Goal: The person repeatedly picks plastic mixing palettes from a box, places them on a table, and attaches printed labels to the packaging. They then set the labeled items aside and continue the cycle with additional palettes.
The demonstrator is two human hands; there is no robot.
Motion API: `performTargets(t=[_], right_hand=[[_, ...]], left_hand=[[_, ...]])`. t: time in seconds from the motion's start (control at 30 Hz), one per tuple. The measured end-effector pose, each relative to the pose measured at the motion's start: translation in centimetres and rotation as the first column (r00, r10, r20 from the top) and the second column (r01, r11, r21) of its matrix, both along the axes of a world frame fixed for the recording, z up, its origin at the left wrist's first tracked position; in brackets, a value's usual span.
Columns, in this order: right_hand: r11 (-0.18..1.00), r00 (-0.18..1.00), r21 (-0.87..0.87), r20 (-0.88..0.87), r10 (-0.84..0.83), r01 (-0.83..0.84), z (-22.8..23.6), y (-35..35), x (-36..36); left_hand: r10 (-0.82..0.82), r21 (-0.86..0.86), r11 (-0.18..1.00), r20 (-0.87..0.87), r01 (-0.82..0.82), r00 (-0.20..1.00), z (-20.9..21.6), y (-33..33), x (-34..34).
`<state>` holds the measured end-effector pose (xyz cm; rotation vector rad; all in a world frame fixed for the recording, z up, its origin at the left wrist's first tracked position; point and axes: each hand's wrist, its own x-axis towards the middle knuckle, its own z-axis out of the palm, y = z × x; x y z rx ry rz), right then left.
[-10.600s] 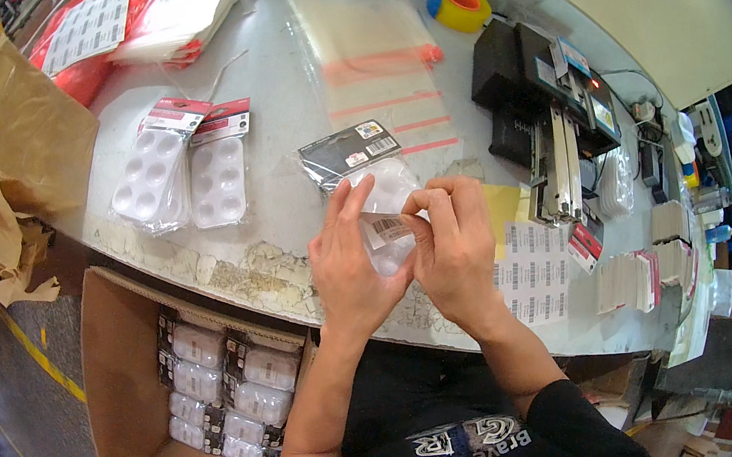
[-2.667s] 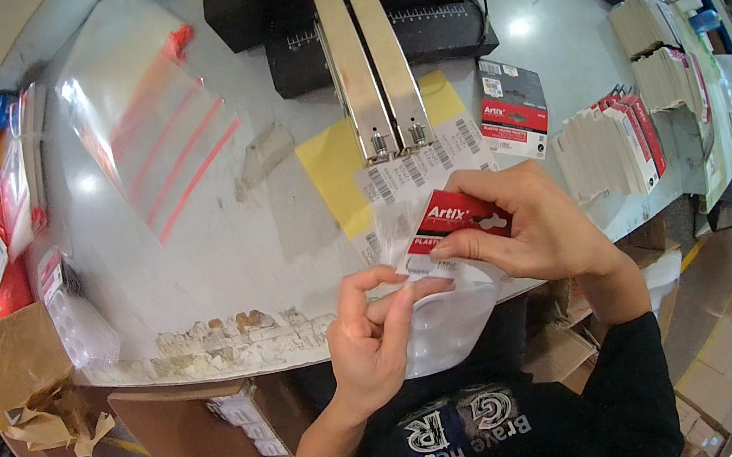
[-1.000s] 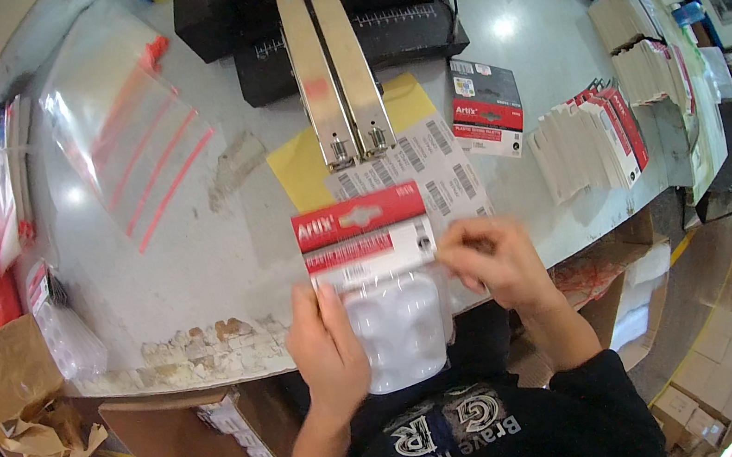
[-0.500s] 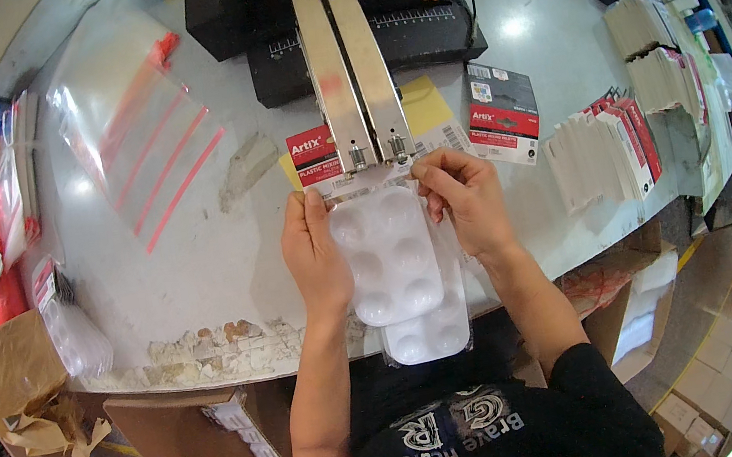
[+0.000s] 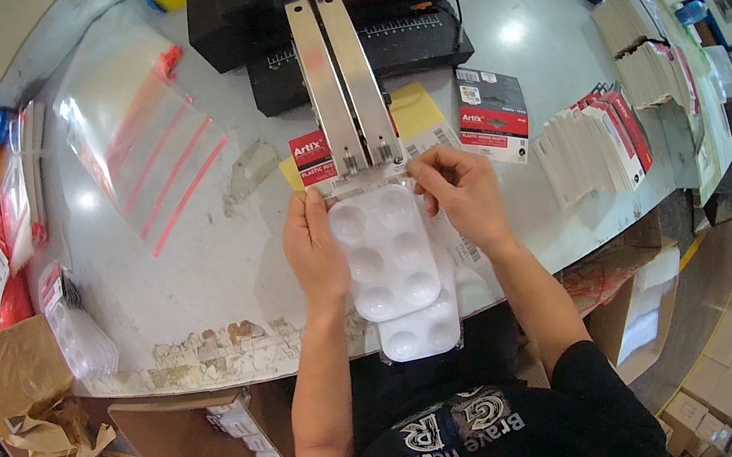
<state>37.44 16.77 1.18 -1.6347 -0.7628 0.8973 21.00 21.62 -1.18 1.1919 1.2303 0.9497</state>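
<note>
A white plastic paint palette (image 5: 389,258) with round wells lies in clear film in front of me, its top end under the two metal arms (image 5: 334,83) of a black stapling machine. A second white palette (image 5: 421,333) pokes out beneath it, over the table edge. Under the arms sits a red and white header card (image 5: 313,156). My left hand (image 5: 313,250) is closed on the left top corner of the palette pack, thumb up. At the right top corner, my right hand (image 5: 463,196) pinches the pack between thumb and finger. The arms partly hide the card.
The machine's black body (image 5: 306,3) stands at the back. A loose header card (image 5: 492,113) and stacked cards (image 5: 593,145) lie to the right. Clear bags with red strips (image 5: 147,138) are at left, beside bagged palettes (image 5: 79,330). Cardboard boxes (image 5: 187,450) stand below the table.
The whole view has shifted slightly. Both hands keep their hold at the pack's top corners, and the palettes stay in place under the metal arms.
</note>
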Motion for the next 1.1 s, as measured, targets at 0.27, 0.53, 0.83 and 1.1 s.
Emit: performTargets(t=[0.27,0.53,0.83,1.1], right_hand=[[0.684,0.76,0.555,-0.135,0.636,-0.474,15.6,-6.4,1.1],[0.4,0.661,0.826,-0.045,0.749,-0.397,17.9,-7.8,-0.7],[0.37,0.696,0.893,-0.096,0.712,-0.255,16.8,-9.4,-0.7],[0.342,0.695,0.927,-0.142,0.705,-0.156,16.5,-11.1,0.2]], left_hand=[[0.299,0.105,0.947,-0.628,-0.303,0.719,0.8,1.5,-13.7],[0.385,0.287,0.922,-0.615,-0.26,0.688,-0.7,-0.7,-16.8],[0.413,0.436,0.877,-0.47,-0.202,0.78,1.4,-1.7,-13.1],[0.38,0.43,0.885,-0.453,-0.175,0.807,2.6,-2.5,-10.8]])
